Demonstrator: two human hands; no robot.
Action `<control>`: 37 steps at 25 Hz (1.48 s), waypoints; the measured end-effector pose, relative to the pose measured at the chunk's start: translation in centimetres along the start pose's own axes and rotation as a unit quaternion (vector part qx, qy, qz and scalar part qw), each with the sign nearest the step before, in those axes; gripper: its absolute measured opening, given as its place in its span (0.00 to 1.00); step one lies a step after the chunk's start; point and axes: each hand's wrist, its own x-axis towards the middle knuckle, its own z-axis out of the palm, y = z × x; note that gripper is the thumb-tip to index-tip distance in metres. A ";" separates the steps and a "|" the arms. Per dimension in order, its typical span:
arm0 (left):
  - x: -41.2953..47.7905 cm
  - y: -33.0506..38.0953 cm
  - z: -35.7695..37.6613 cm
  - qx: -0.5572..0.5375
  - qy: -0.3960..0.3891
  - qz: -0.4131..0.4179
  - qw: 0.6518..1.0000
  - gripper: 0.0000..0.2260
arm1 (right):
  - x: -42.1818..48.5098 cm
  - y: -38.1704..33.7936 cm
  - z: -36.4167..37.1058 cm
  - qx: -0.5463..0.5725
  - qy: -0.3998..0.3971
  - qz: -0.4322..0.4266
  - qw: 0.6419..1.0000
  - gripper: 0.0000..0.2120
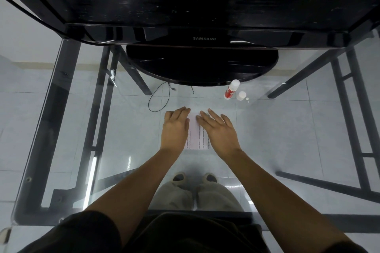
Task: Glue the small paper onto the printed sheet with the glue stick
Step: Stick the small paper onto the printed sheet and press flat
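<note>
Surface: I work at a glass table (131, 133) on a black metal frame; pale floor tiles, a loose black cable (158, 98) and my own feet show through the top.
Background: A black Samsung monitor (203, 38) stands at the far edge, its round base (201, 63) just beyond my work.
Printed sheet: The printed sheet (197, 139) lies flat on the glass between and under my hands, lines of text showing in the gap.
Small paper: I cannot tell the small paper apart from the sheet; my hands cover most of it. I judge it lies under my palms.
Left hand: My left hand (175, 129) is flat, palm down, fingers stretched forward and close together, holding nothing, resting on the sheet's left part.
Right hand: My right hand (219, 130) is flat likewise, fingers slightly spread, holding nothing, laid on the right part.
Glue stick: The glue stick (231, 89) stands upright and uncapped to the far right, near the monitor base, well apart from my hands. Its white cap (241, 95) sits just beside it.
Step in hand: By my judgement, pressing the paper down after gluing.
Method advised: Press with flat palms, stroke from the middle outward to drive out wrinkles, and keep one hand still so the sheet does not slide on the smooth glass.
Risk: Glass gives little grip; uneven pressure may shift the paper before the glue takes.
Outstanding: The cap is not yet back on.
</note>
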 end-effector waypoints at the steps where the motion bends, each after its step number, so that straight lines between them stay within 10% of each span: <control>1: -0.1 -0.3 0.0 0.028 -0.018 0.016 0.999 0.15 | -0.1 0.1 0.1 -0.017 -0.013 -0.007 1.000 0.33; 16: -0.4 -5.2 -1.6 0.319 -0.208 0.256 0.888 0.23 | -1.2 -0.2 0.7 -0.060 -0.024 -0.007 0.998 0.28; 25: -2.6 -7.3 -2.0 0.295 -0.249 0.423 0.820 0.22 | -1.3 0.0 0.8 -0.064 -0.024 -0.009 0.998 0.28; 31: -2.6 -5.2 -0.8 0.199 -0.206 0.242 0.927 0.24 | -1.1 0.1 0.7 -0.075 -0.024 -0.015 0.997 0.28; 37: -3.3 -4.7 0.5 0.201 -0.209 0.169 0.942 0.25 | -1.4 -0.1 0.5 -0.102 -0.031 -0.032 0.994 0.29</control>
